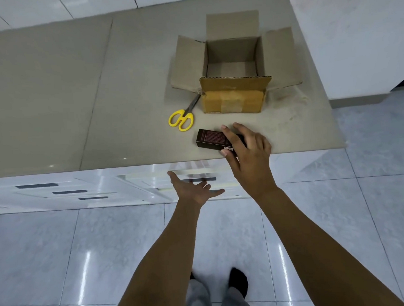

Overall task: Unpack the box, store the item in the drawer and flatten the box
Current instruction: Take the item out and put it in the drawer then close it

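Cardboard box (233,81) is sitting open on the counter (99,88), beside yellow scissors (182,117). Right hand (245,146) fingers are gripping the black item (211,139); left hand (193,188) fingers are spreading wide, seemingly at a blurred drawer (192,172).

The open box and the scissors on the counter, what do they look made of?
The box looks like brown corrugated cardboard, matt: a wavy fluted edge shows along its near flap, with clear tape on the front. The scissors seem to have glossy yellow plastic handles and dull grey blades, probably steel.

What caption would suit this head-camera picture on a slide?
Right hand grasps a small black carton beside yellow-handled scissors and an emptied brown cardboard box; left hand reaches toward the white drawers.
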`<state>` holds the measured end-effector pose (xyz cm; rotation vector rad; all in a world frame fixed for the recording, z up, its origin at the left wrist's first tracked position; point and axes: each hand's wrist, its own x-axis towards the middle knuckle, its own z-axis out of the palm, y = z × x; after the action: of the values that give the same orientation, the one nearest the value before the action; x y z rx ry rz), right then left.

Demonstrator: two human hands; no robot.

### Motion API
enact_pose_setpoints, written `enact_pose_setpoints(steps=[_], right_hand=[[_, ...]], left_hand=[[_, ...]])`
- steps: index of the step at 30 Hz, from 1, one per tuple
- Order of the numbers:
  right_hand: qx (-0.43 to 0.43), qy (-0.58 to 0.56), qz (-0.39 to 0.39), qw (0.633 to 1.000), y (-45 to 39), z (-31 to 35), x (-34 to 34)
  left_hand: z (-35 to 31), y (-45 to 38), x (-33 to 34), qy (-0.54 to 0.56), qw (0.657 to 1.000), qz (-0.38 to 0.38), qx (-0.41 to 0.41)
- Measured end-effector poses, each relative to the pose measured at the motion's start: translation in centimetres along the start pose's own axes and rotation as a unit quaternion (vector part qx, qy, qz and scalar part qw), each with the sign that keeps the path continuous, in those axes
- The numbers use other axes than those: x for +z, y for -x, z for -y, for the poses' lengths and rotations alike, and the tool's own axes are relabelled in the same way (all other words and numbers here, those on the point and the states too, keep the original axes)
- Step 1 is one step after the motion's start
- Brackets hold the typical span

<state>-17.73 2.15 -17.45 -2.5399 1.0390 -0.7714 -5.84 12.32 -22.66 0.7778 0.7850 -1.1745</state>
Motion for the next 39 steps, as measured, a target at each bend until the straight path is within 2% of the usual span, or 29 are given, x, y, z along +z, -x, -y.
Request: enact_pose_setpoints(steps=[12,19,24,26,29,31,32,34,36,39], right_hand=[[-0.010,-0.021,0.009,1.000,0.0,-0.2,-0.1],[0.001,-0.028,0.017,0.999,0.2,0.4,-0.5],[0.024,-0.028,0.009,0.999,1.1,2.2,-0.8],[-0.012,0.005,0.000,1.000,2.5,3.2,-0.4],[-0.127,-0.009,-0.017,0.992,5.9,4.6,1.4],[-0.178,-0.022,0.002,0.984,8.5,4.9,2.9],[-0.176,-0.022,0.026,0.984,9.4,4.8,3.6],[-0.109,-0.035,0.113,0.987,10.3,3.9,4.9],[0.009,-0.059,0.202,0.978,9.9,2.6,5.9],[0.166,-0.063,0.327,0.928,7.5,0.6,6.8]], left_hand=[[0.9,-0.6,-2.3,-0.067,0.996,-0.046,0.034],[2.9,1.7,-8.1,-0.095,0.994,-0.047,0.007],[4.2,3.0,-12.0,-0.100,0.995,-0.022,-0.015],[4.2,3.2,-12.7,-0.103,0.994,-0.019,-0.015],[4.1,3.3,-12.8,-0.108,0.994,-0.021,-0.009],[4.2,3.3,-12.9,-0.105,0.994,-0.019,-0.006],[4.2,3.3,-12.8,-0.106,0.994,-0.013,-0.005],[4.1,3.2,-13.0,-0.108,0.994,-0.013,-0.007],[4.0,3.1,-13.4,-0.107,0.994,-0.018,-0.012],[4.0,2.9,-13.6,-0.107,0.994,-0.012,-0.017]])
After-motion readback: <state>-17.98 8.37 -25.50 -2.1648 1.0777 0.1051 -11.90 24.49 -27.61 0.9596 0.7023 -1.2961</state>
